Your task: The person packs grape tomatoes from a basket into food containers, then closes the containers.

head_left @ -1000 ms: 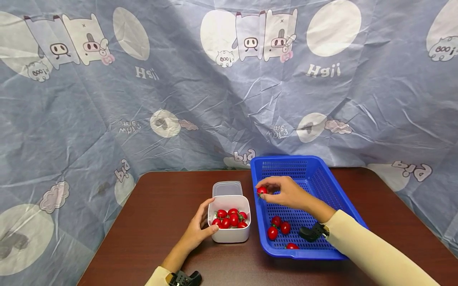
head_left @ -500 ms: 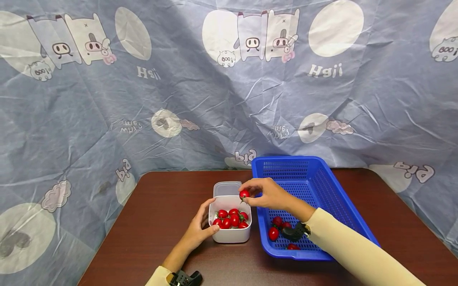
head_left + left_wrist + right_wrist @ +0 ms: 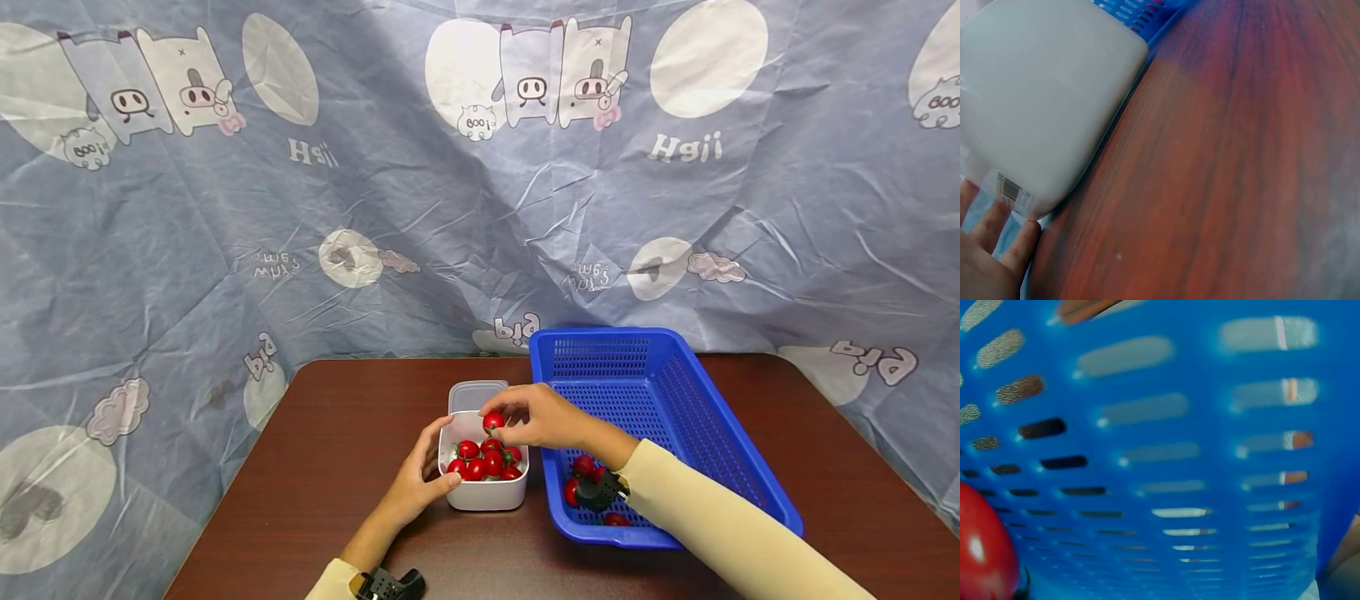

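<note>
We see a big blue-grey cloth [image 3: 420, 196] with pictures all over it on the far side. In front of it is a brown counter [image 3: 337, 433]. On the right of the counter we find a blue basket [image 3: 705, 425] full of little holes. Just to its left is a white box [image 3: 487, 497]. A see-through lid [image 3: 477, 393] lies right behind the box, on the far side. The left hand [image 3: 416, 471] holds the box by its left side, with its fingers bent around it. The right hand [image 3: 551, 415] pinches one red tomato [image 3: 493, 421] in its fingers. We see that tomato over the far part of the box. More small tomatoes [image 3: 476, 469] sit together in the box, and a few loose tomatoes [image 3: 583, 464] lie in the near left part of the basket.
</note>
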The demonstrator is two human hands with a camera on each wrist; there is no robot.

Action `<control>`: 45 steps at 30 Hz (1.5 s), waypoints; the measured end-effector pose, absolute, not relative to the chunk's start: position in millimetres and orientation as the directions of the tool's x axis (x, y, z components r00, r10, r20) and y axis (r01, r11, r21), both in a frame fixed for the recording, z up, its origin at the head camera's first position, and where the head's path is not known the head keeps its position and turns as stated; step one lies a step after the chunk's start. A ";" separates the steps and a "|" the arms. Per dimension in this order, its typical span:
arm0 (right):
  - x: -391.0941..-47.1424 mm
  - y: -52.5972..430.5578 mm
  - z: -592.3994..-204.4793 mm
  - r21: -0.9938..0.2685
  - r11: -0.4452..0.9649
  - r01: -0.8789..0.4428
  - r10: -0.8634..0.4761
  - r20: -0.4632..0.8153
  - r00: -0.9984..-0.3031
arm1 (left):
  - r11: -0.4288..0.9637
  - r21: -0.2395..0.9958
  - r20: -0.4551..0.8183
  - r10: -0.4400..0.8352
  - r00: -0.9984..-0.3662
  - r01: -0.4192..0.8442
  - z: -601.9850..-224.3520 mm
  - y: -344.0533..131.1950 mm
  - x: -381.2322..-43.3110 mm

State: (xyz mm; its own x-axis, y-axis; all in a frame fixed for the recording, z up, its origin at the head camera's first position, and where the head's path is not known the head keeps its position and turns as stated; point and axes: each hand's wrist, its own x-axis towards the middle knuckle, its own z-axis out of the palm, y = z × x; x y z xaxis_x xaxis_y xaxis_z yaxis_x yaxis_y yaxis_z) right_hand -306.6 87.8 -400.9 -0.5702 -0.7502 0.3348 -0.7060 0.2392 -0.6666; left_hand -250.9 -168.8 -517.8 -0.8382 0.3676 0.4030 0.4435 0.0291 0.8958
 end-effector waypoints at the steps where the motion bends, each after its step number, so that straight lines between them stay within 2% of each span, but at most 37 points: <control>1: -307.0 87.4 -402.2 -0.664 0.242 -0.708 -0.751 0.334 -0.569 | 0.030 0.896 0.403 0.368 -0.838 0.444 -517.6 -168.7 -250.9; 45: -303.1 84.2 -404.2 -0.687 0.297 -0.663 -0.752 0.260 -0.606 | 0.031 0.900 0.395 0.362 -0.844 0.435 -519.9 -167.6 -251.4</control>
